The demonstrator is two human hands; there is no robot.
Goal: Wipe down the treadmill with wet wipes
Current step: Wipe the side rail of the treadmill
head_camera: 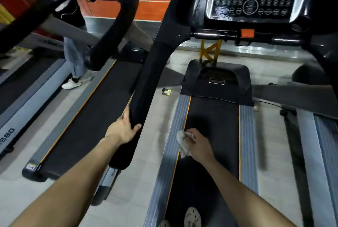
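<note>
Beneath me runs the treadmill, its black belt reaching ahead to the motor cover with the console above it. Along its left edge rises the padded left handrail, and my left hand is wrapped round the lower part of it, thumb on the near side and fingers curled over the far side. My right hand hangs at the left edge of the belt, by the orange line where the belt meets the ribbed side rail, fingers closed on a crumpled white wet wipe; whether the wipe touches the deck I cannot tell. I judge the treadmill heavy and rigid, so it should take my weight on the rail without shifting. The wipe looks light, limp and damp, apt to bunch or slide out, so I would keep it gathered in the palm and press with the fingers spread behind it
</note>
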